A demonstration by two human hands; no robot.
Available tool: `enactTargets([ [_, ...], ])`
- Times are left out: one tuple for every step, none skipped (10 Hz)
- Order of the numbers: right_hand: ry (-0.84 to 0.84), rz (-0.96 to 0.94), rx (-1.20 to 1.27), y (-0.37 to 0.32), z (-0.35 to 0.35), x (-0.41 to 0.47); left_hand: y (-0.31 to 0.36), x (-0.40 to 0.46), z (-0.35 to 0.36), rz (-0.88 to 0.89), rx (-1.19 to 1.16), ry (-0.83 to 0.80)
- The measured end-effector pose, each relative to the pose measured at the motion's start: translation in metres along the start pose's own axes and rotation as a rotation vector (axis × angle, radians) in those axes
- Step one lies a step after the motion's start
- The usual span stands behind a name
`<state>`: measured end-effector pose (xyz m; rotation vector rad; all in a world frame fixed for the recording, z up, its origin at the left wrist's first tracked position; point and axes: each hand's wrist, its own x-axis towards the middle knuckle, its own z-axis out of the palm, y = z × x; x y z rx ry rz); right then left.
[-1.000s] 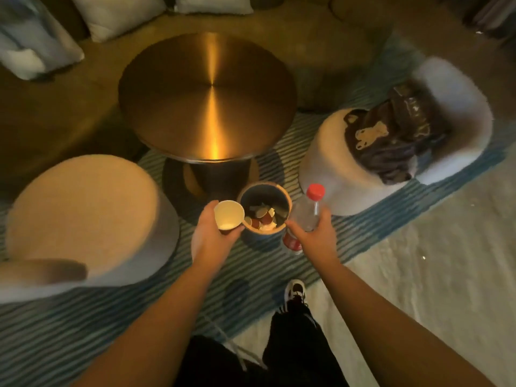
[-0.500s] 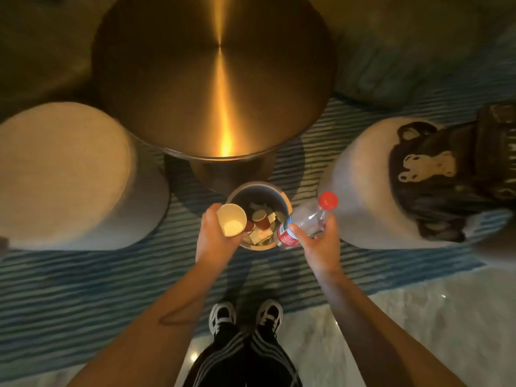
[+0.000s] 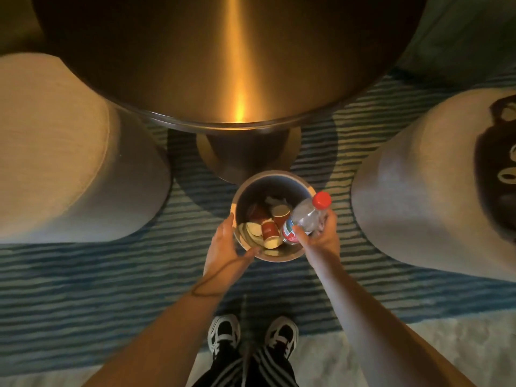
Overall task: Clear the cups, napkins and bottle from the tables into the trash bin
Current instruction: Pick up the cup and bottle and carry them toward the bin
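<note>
A round metal trash bin (image 3: pixel 279 254) stands on the striped rug just in front of my feet. Inside it lie red paper cups (image 3: pixel 270 231) and crumpled napkins (image 3: pixel 275 201). My right hand (image 3: pixel 321 237) grips a clear plastic bottle (image 3: pixel 305 217) with a red cap and red label, held tilted over the bin's right rim. My left hand (image 3: pixel 226 244) is at the bin's left rim, fingers spread, holding nothing.
A round brass-coloured table (image 3: pixel 223 60) on a pedestal fills the top. A pale round stool (image 3: pixel 55 152) stands at the left. Another pale seat (image 3: pixel 435 180) at the right carries a dark bag (image 3: pixel 499 174). My shoes (image 3: pixel 224 335) are on the rug's edge.
The paper cup has left my left hand and now lies in the bin; that hand has opened. The bottle has moved over the bin's rim. The view has moved closer.
</note>
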<state>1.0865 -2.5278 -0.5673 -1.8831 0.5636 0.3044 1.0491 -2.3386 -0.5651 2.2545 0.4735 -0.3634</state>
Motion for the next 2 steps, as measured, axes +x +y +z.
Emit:
enactTargets([
  [-0.033,-0.011,0.024,0.001,0.004,-0.005,-0.007,-0.006,-0.016,0.022,0.083,0.034],
  [-0.003,-0.024,0.017,-0.015,-0.011,-0.03,0.009,-0.017,-0.045,0.056,0.133,0.057],
])
